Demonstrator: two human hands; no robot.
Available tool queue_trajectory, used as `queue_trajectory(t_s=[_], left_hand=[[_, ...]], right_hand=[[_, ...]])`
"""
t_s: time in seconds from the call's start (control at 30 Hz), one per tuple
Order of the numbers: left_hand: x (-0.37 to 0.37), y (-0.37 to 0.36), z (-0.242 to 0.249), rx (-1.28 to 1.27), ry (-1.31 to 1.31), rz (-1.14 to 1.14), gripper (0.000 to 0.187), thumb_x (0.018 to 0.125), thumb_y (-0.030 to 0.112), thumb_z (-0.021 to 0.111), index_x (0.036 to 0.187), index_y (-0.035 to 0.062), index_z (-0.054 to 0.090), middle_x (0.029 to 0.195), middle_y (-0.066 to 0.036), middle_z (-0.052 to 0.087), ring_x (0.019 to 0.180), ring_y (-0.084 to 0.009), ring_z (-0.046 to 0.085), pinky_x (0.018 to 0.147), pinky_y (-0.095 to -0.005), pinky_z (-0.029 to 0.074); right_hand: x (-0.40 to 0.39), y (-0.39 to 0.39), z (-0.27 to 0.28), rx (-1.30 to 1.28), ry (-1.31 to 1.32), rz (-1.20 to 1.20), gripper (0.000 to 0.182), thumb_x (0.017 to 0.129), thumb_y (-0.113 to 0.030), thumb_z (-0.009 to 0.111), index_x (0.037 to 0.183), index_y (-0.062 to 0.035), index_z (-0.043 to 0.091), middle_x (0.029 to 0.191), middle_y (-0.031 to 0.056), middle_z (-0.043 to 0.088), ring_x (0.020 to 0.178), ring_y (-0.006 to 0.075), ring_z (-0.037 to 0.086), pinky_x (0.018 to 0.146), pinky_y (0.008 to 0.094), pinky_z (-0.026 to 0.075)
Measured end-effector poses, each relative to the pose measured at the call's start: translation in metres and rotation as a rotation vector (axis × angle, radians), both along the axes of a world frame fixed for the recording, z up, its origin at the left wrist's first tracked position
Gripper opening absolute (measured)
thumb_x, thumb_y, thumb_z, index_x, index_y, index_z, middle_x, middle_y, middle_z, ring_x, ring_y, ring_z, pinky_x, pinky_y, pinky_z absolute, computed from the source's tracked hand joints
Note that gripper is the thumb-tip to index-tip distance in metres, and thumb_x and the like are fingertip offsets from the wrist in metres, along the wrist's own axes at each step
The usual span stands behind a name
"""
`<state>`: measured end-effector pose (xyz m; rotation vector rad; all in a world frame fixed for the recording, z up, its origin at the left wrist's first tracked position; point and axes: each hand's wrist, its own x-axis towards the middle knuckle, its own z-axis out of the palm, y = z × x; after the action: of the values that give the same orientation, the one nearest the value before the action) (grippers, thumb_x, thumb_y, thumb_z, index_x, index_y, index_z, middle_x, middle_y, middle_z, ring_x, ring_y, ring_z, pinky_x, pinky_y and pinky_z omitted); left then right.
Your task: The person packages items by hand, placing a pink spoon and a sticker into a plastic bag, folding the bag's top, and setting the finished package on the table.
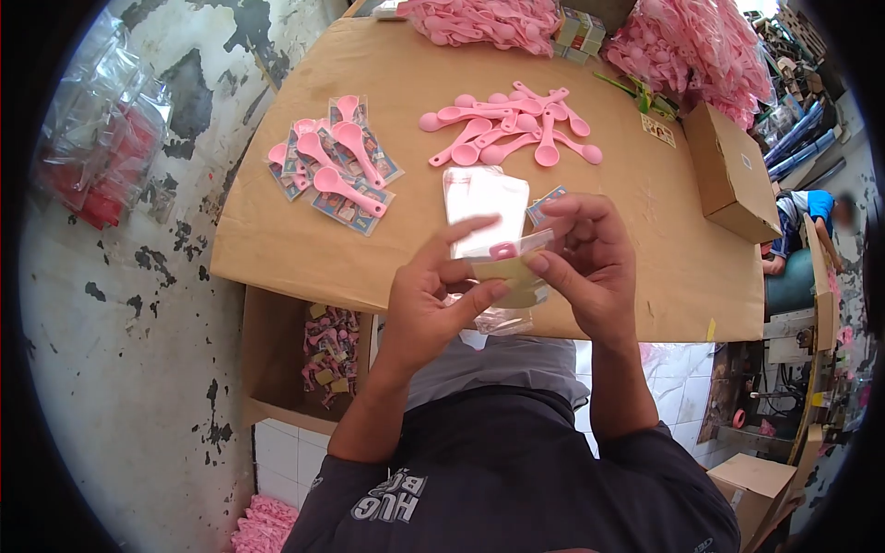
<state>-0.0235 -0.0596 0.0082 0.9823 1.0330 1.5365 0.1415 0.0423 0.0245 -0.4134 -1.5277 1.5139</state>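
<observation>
My left hand (429, 300) and my right hand (590, 267) pinch a small clear plastic packet (521, 286) between thumbs and fingers, near the table's front edge. A pink handle end (503, 250) shows at its mouth, above a pale yellowish card; the rest of its contents is blurred. Just beyond my hands lies a stack of clear plastic bags (484, 195). A printed card (548, 205) is partly hidden behind my right fingers. Loose pink measuring spoons (512, 124) form a heap farther back. To the left lie several packets, each with a pink spoon and printed card (346, 207).
Large heaps of pink spoons (484, 20) fill the far side, beside a bundle of cards (579, 35). A cardboard box (728, 175) stands at the right edge. Below the table's left, an open box (332, 355) holds many packets. Another person (819, 207) is at far right.
</observation>
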Motion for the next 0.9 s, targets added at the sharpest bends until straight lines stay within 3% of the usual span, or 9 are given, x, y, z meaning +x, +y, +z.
queue_trajectory(t_s=[0.13, 0.17, 0.23, 0.3, 0.37, 0.43, 0.57, 0.67, 0.9], left_hand=[[-0.004, 0.000, -0.012, 0.153, 0.154, 0.088, 0.042, 0.092, -0.005, 0.070, 0.132, -0.0037, 0.058, 0.110, -0.015, 0.073, 0.101, -0.0144, 0.068, 0.088, -0.0286, 0.055], [-0.005, 0.001, -0.011, 0.152, 0.155, 0.085, 0.042, 0.092, -0.005, 0.070, 0.132, -0.0037, 0.058, 0.110, -0.015, 0.073, 0.101, -0.0144, 0.068, 0.088, -0.0286, 0.055], [-0.012, 0.004, -0.010, 0.334, 0.245, 0.331, 0.026, 0.093, -0.001, 0.070, 0.119, -0.0014, 0.066, 0.111, -0.013, 0.074, 0.099, -0.0149, 0.070, 0.084, -0.0270, 0.055], [-0.031, 0.013, -0.008, 0.463, 0.458, 0.511, 0.022, 0.092, -0.004, 0.069, 0.113, -0.0004, 0.067, 0.114, -0.014, 0.074, 0.104, -0.0181, 0.070, 0.091, -0.0303, 0.055], [-0.060, 0.014, -0.005, 0.407, 0.728, 0.632, 0.028, 0.092, -0.008, 0.064, 0.119, 0.0000, 0.066, 0.118, -0.016, 0.072, 0.112, -0.0220, 0.068, 0.097, -0.0312, 0.052], [-0.088, 0.015, -0.008, 0.264, 0.785, 0.637, 0.032, 0.093, -0.010, 0.058, 0.124, -0.0020, 0.063, 0.124, -0.017, 0.069, 0.118, -0.0229, 0.065, 0.103, -0.0336, 0.048], [-0.107, 0.011, -0.020, 0.024, 0.916, 0.747, 0.039, 0.092, -0.010, 0.050, 0.129, -0.0019, 0.061, 0.133, -0.014, 0.065, 0.127, -0.0242, 0.060, 0.112, -0.0362, 0.041], [-0.086, 0.011, -0.024, 0.110, 0.996, 0.635, 0.037, 0.092, -0.008, 0.054, 0.126, 0.0016, 0.066, 0.128, -0.014, 0.068, 0.120, -0.0280, 0.064, 0.098, -0.0342, 0.050], [-0.094, 0.021, -0.043, 0.086, 1.185, 0.476, 0.026, 0.095, 0.001, 0.059, 0.119, 0.0011, 0.068, 0.126, -0.018, 0.067, 0.120, -0.0352, 0.062, 0.100, -0.0407, 0.050]], right_hand=[[0.003, 0.000, 0.000, 0.042, -0.053, -0.009, 0.047, 0.085, 0.000, 0.078, 0.126, -0.0046, 0.056, 0.098, -0.0012, 0.059, 0.070, 0.0023, 0.045, 0.059, 0.0179, 0.040], [0.003, 0.000, -0.001, 0.113, -0.203, -0.056, 0.049, 0.084, -0.001, 0.080, 0.126, -0.0056, 0.056, 0.099, -0.0009, 0.059, 0.068, 0.0035, 0.044, 0.058, 0.0191, 0.039], [0.002, 0.002, -0.007, 0.304, -0.438, -0.197, 0.046, 0.081, -0.004, 0.081, 0.122, -0.0068, 0.060, 0.098, 0.0013, 0.059, 0.063, 0.0076, 0.042, 0.057, 0.0225, 0.038], [0.007, 0.006, -0.010, 0.385, -0.509, -0.256, 0.041, 0.081, -0.005, 0.080, 0.118, -0.0062, 0.062, 0.098, 0.0031, 0.059, 0.065, 0.0109, 0.046, 0.058, 0.0254, 0.041], [0.013, 0.010, -0.011, 0.464, -0.580, -0.317, 0.036, 0.081, -0.006, 0.079, 0.114, -0.0057, 0.065, 0.098, 0.0049, 0.060, 0.067, 0.0141, 0.051, 0.060, 0.0282, 0.044], [0.018, 0.012, -0.012, 0.584, -0.631, -0.343, 0.028, 0.082, -0.009, 0.079, 0.107, -0.0043, 0.067, 0.096, 0.0079, 0.061, 0.078, 0.0226, 0.060, 0.068, 0.0357, 0.050], [0.023, 0.010, -0.017, 0.664, -0.678, -0.256, 0.028, 0.081, -0.015, 0.081, 0.104, -0.0045, 0.068, 0.101, 0.0100, 0.060, 0.094, 0.0291, 0.062, 0.079, 0.0420, 0.052], [0.019, 0.005, -0.020, 0.741, -0.708, -0.098, 0.030, 0.080, -0.019, 0.082, 0.103, -0.0052, 0.067, 0.105, 0.0106, 0.058, 0.101, 0.0295, 0.059, 0.084, 0.0416, 0.050], [0.013, 0.006, -0.031, 0.699, -0.781, -0.065, 0.020, 0.083, -0.015, 0.078, 0.097, -0.0046, 0.067, 0.102, 0.0099, 0.057, 0.098, 0.0295, 0.056, 0.086, 0.0415, 0.047]])
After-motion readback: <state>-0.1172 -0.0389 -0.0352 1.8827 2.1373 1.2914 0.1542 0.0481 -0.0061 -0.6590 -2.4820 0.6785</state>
